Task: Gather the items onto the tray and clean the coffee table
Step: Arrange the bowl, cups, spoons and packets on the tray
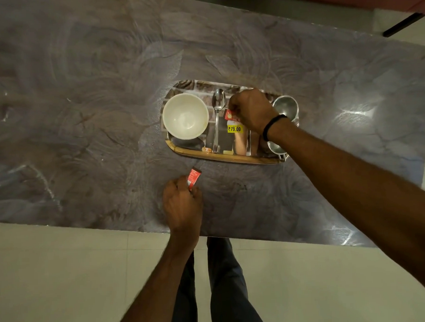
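Tray [227, 158] sits at the middle of the frame on the grey marbled desk [83, 122], with several things on it; at its left end stands a white bowl [185, 115], empty as far as can be seen; lower down, just left of centre and off the tray, the left grip [183, 203] is closed round a red sachet [193, 178], whose free end pokes out toward the tray's near rim, close to it but apart; on the tray just right of the bowl lies a metal spoon [218, 116], its bowl end toward the top of the frame; right of the spoon is a red packet [234, 127] with a yellow price label, its top end pinched by the right grip [250, 110], which curls over it from the right; whether the packet rests on the tray or hangs just above it cannot be told; at the tray's right end stands a steel cup [285, 106], and a second steel vessel [275, 147] shows partly beneath the right wrist. Gathering looks nearly finished, the packet being placed and the sachet the last loose item seen; next, the packet should be let go without nudging the spoon, and the sachet carried over the near rim into the free patch below the bowl; wiping seems not yet begun, and no cloth is in view.
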### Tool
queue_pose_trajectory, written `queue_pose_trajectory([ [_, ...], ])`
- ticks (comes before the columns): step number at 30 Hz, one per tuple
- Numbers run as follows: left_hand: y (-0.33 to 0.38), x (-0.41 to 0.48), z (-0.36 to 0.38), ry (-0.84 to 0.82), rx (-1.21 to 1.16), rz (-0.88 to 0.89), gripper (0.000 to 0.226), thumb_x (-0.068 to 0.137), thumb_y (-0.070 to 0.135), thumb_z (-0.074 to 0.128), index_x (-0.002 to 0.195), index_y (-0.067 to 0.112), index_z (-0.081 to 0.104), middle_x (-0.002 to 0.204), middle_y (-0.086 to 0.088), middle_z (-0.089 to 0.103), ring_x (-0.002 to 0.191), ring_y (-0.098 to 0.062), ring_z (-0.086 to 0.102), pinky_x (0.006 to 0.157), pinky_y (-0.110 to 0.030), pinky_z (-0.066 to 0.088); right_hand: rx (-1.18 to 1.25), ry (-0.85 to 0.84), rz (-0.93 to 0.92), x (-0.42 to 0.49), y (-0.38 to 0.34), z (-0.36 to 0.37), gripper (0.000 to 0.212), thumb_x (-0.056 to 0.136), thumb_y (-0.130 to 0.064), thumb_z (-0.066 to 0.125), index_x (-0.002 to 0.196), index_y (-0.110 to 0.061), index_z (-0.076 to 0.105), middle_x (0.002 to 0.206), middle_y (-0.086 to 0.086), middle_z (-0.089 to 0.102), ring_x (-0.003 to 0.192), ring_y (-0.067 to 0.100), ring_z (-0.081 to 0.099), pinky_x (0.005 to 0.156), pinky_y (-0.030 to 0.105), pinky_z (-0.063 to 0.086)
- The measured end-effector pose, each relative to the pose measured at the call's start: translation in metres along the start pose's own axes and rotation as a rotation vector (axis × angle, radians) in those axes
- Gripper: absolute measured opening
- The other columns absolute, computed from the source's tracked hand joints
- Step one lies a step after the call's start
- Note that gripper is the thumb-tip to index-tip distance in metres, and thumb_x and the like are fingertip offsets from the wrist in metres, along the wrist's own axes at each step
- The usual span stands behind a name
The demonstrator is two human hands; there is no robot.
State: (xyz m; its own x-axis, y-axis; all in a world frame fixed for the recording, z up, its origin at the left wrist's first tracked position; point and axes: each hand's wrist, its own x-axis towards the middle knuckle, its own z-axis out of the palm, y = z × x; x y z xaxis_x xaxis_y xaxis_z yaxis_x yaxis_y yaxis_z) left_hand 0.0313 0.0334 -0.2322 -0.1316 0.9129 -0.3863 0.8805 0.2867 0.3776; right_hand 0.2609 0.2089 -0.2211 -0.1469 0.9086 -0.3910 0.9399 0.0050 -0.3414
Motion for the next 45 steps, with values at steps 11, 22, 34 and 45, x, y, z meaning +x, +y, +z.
queue_pose_trajectory([
  [11, 0.006, 0.003, -0.005, -0.060, 0.059, 0.108, 0.034, 0.090, 0.027, 0.068, 0.121, 0.014, 0.064, 0.117, -0.013, 0.064, 0.108, -0.030, 0.058, 0.093, -0.046, 0.051, 0.018, 0.023, -0.025, -0.005, -0.003, 0.004, 0.020, 0.088, 0.003, 0.054, 0.087, 0.000, 0.074, 0.089, 0.020, 0.072, 0.085, 0.033, 0.067, 0.079, 0.041, 0.052],
  [22, 0.078, 0.036, -0.018, 0.001, 0.074, 0.578, 0.035, 0.081, 0.019, 0.078, 0.113, 0.010, 0.069, 0.113, -0.014, 0.066, 0.103, -0.032, 0.059, 0.080, -0.041, 0.054, 0.641, 0.589, 0.342, -0.096, 0.024, -0.075, 0.017, 0.093, -0.016, 0.069, 0.110, -0.016, 0.074, 0.103, -0.010, 0.071, 0.087, -0.009, 0.065, 0.084, 0.009, 0.050],
  [34, 0.106, 0.077, 0.000, -0.183, 0.187, 0.612, 0.043, 0.084, 0.007, 0.072, 0.126, 0.008, 0.062, 0.120, -0.012, 0.056, 0.100, -0.027, 0.062, 0.084, -0.041, 0.058, 0.864, 0.763, 0.679, -0.189, 0.044, 0.000, 0.017, 0.091, -0.014, 0.071, 0.106, -0.022, 0.072, 0.095, 0.003, 0.075, 0.087, 0.016, 0.071, 0.084, 0.038, 0.061],
  [45, 0.105, 0.073, 0.005, -0.182, 0.195, 0.638, 0.042, 0.084, 0.000, 0.070, 0.125, 0.005, 0.062, 0.124, -0.013, 0.058, 0.098, -0.028, 0.065, 0.085, -0.037, 0.057, 0.824, 0.709, 0.689, -0.187, 0.031, 0.005, 0.016, 0.091, -0.012, 0.071, 0.106, -0.011, 0.075, 0.092, -0.006, 0.073, 0.076, -0.013, 0.063, 0.074, 0.008, 0.052],
])
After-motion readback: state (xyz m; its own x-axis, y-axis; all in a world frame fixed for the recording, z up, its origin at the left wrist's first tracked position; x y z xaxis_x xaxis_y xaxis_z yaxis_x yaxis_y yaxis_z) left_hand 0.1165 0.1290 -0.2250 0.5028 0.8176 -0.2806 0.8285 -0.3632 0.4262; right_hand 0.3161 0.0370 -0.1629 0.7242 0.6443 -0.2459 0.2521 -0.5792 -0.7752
